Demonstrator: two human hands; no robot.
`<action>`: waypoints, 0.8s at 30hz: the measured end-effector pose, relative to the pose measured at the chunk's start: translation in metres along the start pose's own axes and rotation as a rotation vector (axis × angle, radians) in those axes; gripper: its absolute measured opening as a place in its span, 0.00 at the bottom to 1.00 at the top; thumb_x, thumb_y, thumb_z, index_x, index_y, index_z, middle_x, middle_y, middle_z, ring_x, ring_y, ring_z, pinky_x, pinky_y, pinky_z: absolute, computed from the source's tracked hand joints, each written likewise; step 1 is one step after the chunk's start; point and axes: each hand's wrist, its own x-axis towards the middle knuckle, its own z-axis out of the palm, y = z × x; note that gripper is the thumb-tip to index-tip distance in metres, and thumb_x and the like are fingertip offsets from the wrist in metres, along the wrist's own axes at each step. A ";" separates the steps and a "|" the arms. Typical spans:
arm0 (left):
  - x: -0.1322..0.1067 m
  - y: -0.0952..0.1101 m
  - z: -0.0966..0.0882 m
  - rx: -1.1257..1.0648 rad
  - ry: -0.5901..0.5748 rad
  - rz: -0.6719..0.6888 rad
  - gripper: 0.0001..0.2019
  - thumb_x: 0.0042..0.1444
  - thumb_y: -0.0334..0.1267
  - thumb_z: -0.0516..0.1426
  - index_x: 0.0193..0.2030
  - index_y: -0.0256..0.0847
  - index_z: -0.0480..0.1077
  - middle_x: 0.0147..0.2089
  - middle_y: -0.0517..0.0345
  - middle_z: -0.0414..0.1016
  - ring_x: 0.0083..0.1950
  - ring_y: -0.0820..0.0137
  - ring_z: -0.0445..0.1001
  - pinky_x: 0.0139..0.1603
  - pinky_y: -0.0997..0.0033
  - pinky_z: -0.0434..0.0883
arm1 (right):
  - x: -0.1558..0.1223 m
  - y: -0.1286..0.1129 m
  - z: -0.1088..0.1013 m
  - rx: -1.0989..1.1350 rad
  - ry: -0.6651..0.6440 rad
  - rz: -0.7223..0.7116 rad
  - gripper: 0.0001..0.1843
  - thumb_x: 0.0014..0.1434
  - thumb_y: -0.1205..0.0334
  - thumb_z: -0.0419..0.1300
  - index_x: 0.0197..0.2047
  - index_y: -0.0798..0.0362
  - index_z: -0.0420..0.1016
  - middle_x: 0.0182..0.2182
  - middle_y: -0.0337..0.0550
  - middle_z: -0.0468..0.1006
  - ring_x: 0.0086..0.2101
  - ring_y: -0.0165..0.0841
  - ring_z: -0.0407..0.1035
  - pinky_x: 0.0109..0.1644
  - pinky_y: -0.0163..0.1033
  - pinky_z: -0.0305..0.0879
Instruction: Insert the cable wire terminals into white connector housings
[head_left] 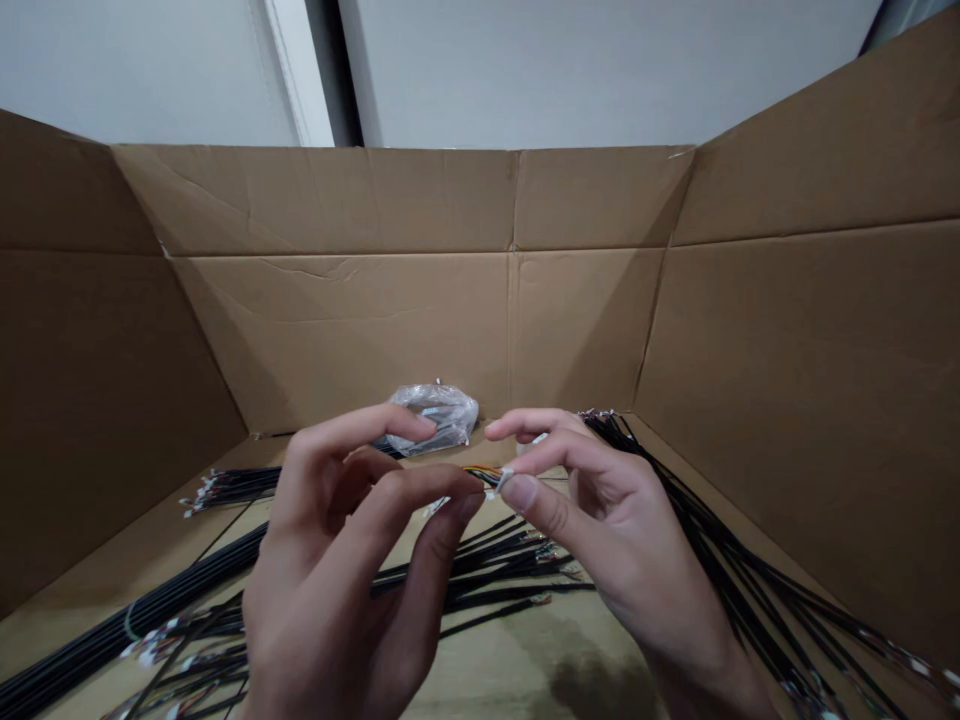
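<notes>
Between thumb and index finger, my left hand [360, 560] pinches a bundle of thin coloured wires [481, 470], yellow, orange and dark. At the right end of these wires is a small white connector [504, 481], gripped by the thumb and index finger of my right hand [600, 500]. Both hands are held close together above the box floor. The rest of the wire bundle is hidden behind my left hand. Below the hands lie black cables [487, 580] with bare-looking coloured wire ends.
Tall cardboard walls [337, 200] surround the work area. A clear plastic bag [442, 415] rests by the back wall. A tied bundle of black cables [135, 620] lies at left, and more black cables [705, 540] run along the right wall.
</notes>
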 end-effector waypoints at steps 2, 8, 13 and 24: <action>0.000 0.000 0.001 0.000 -0.003 -0.005 0.08 0.68 0.31 0.58 0.46 0.52 0.74 0.56 0.57 0.67 0.38 0.69 0.79 0.38 0.63 0.80 | 0.000 0.000 0.000 0.000 -0.001 0.004 0.06 0.65 0.61 0.71 0.34 0.43 0.84 0.48 0.33 0.85 0.53 0.35 0.76 0.64 0.46 0.64; 0.002 0.002 0.002 0.016 0.000 -0.015 0.08 0.68 0.31 0.58 0.46 0.52 0.73 0.55 0.58 0.68 0.38 0.69 0.79 0.38 0.62 0.80 | 0.000 -0.001 0.001 0.003 0.003 0.001 0.07 0.64 0.62 0.70 0.33 0.43 0.84 0.48 0.34 0.85 0.54 0.36 0.75 0.64 0.47 0.64; 0.003 0.000 0.001 0.020 0.003 0.007 0.09 0.68 0.31 0.58 0.46 0.52 0.73 0.55 0.58 0.66 0.38 0.71 0.78 0.39 0.64 0.79 | -0.001 -0.003 0.002 -0.001 0.011 0.012 0.06 0.64 0.61 0.70 0.33 0.44 0.84 0.48 0.35 0.85 0.52 0.37 0.76 0.64 0.48 0.64; 0.003 0.004 0.003 0.005 0.022 -0.017 0.09 0.68 0.30 0.58 0.45 0.51 0.74 0.55 0.59 0.68 0.39 0.70 0.78 0.39 0.63 0.78 | 0.000 -0.007 0.006 0.064 0.036 0.048 0.07 0.63 0.63 0.70 0.32 0.45 0.84 0.46 0.36 0.85 0.52 0.39 0.76 0.67 0.52 0.62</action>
